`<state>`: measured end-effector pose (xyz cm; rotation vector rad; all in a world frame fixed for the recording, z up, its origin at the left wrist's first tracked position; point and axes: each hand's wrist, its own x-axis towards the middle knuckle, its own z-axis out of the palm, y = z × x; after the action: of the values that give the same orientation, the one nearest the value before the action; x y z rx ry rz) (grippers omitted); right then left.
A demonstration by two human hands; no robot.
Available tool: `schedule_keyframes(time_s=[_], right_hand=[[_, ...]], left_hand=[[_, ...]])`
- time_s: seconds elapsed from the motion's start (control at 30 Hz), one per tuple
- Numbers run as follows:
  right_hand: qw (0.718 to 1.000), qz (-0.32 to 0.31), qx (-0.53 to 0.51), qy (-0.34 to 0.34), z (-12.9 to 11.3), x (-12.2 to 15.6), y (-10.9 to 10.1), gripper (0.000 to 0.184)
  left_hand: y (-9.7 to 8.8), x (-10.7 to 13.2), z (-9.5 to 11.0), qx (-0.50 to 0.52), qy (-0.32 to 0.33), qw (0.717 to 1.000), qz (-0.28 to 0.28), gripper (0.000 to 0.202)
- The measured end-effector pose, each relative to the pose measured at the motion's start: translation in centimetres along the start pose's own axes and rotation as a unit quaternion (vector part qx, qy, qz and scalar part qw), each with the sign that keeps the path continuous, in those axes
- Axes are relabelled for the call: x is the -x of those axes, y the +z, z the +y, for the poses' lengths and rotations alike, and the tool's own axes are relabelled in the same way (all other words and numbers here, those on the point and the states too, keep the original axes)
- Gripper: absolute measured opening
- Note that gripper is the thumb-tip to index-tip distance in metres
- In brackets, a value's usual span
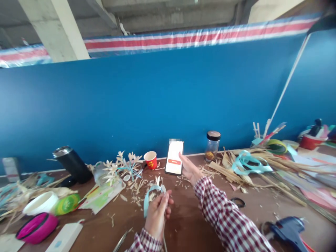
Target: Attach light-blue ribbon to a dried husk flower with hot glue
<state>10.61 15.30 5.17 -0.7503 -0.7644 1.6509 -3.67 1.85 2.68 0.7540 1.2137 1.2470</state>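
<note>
My left hand (158, 210) is closed in a pinch on the stem of a small pale husk flower (158, 181). A strip of light blue ribbon (146, 201) curls beside the flower, its end near my fingers. My right hand (190, 168) reaches forward with fingers stretched out. One fingertip rests on or just before the lit screen of a phone (174, 157), which leans upright against the blue partition. A red paper cup (150, 160) stands left of the phone, near a bunch of pale husk flowers (128, 162).
A black tumbler (73, 164) tilts at the left, near a pink pouch (38, 227). A lidded glass jar (212, 145) stands right of the phone. Husk strips and blue ribbon (249, 163) lie farther right. A blue glue gun (287, 231) and tweezers (122, 240) lie in front.
</note>
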Motion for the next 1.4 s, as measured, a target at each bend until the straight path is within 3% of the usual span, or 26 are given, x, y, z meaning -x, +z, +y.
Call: schedule_keyframes(time_s=[0.2,0.33,0.4,0.6,0.87,1.17,1.4], right_hand=[[0.996,0.000,-0.091,0.000,-0.2,6.3,1.8,0.032],[0.989,-0.060,-0.136,-0.003,-0.2,9.0,1.2,0.038],[0.988,-0.055,-0.143,-0.012,0.1,9.6,0.7,0.041],[0.986,-0.031,-0.162,-0.022,1.5,10.2,-0.5,0.046],[0.985,-0.040,-0.165,-0.008,3.5,9.8,-1.0,0.045],[0.990,-0.029,-0.136,-0.020,3.4,10.0,-0.7,0.044],[0.989,-0.038,-0.140,-0.002,3.8,9.9,-0.7,0.051]], left_hand=[[-1.3,1.8,0.8,-0.039,0.050,0.997,-0.035,0.053],[-1.2,3.4,1.1,-0.045,0.007,0.997,-0.057,0.058],[-1.0,4.2,1.0,-0.035,-0.014,0.997,-0.069,0.064],[-0.4,5.1,0.5,-0.018,-0.046,0.994,-0.097,0.056],[0.1,3.9,-0.3,-0.086,-0.010,0.993,-0.078,0.049],[1.7,3.9,-0.7,-0.067,-0.044,0.995,-0.062,0.046],[2.5,4.0,-0.5,-0.080,-0.035,0.994,-0.064,0.044]])
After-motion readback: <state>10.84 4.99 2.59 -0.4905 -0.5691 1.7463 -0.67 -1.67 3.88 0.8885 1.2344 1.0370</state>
